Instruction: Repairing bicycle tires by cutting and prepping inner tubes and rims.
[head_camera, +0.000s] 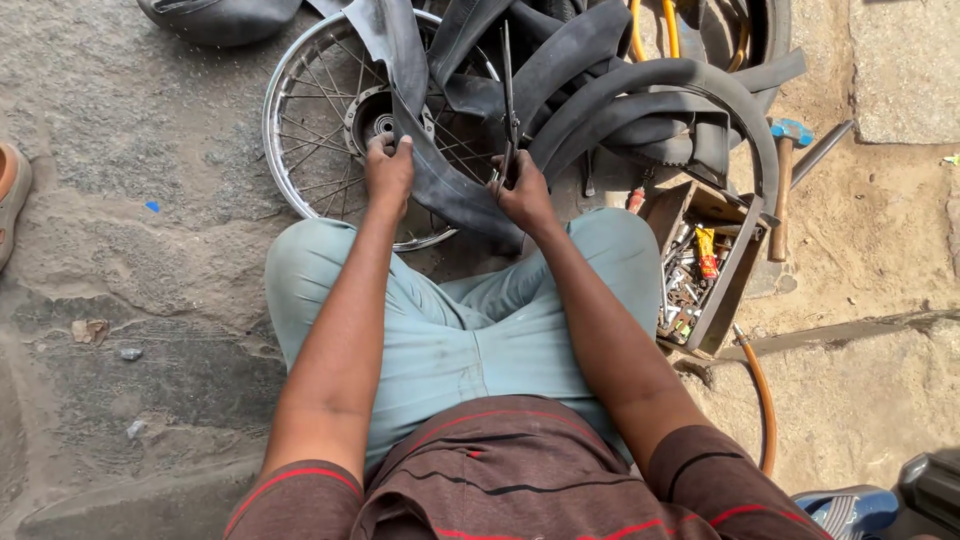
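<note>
A strip of black rubber tube is gripped at its upper edge by the left hand, whose fingers are curled tight round the rubber. A pair of long scissors is held upright in the right hand, the fingers closed about the handles, with the blades pointing away from the body and set against the rubber just beside the strip. The strip is stretched between the two hands, just above the knees, in front of pale blue trousers.

A spoked wheel rim is laid flat on the ground behind the left hand, partly covered by the rubber. More black tubes are heaped beyond the right hand. To the right, a wooden box filled with small metal parts is set on the ground, and a hammer with a blue head is laid just beside it. An orange hose is seen near the right arm.
</note>
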